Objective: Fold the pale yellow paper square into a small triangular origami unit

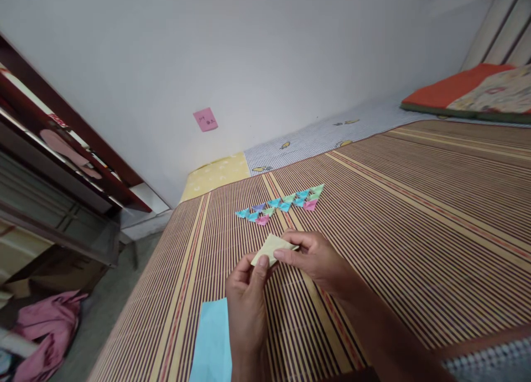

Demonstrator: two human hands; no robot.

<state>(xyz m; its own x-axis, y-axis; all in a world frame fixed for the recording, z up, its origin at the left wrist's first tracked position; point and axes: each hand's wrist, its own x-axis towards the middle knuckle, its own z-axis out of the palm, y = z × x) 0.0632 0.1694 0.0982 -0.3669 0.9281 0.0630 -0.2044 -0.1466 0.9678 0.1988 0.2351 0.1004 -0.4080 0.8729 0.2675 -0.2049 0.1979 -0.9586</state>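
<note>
Both hands hold a small pale yellow piece of folded paper (271, 246) just above a striped bamboo mat (415, 221). My left hand (244, 293) pinches its near left corner with thumb and fingers. My right hand (313, 257) pinches its right edge. Beyond the hands, a row of several small folded paper triangles (282, 205) in blue, green, pink and purple lies on the mat. A light blue sheet of paper (212, 340) lies flat on the mat beside my left wrist.
A white wall (249, 50) with a pink sticky note (205, 119) stands behind the mat. An orange and patterned cushion (473, 91) lies at the far right. Dark wooden shelving (62, 149) and pink cloth (50, 326) are on the left, off the mat's edge.
</note>
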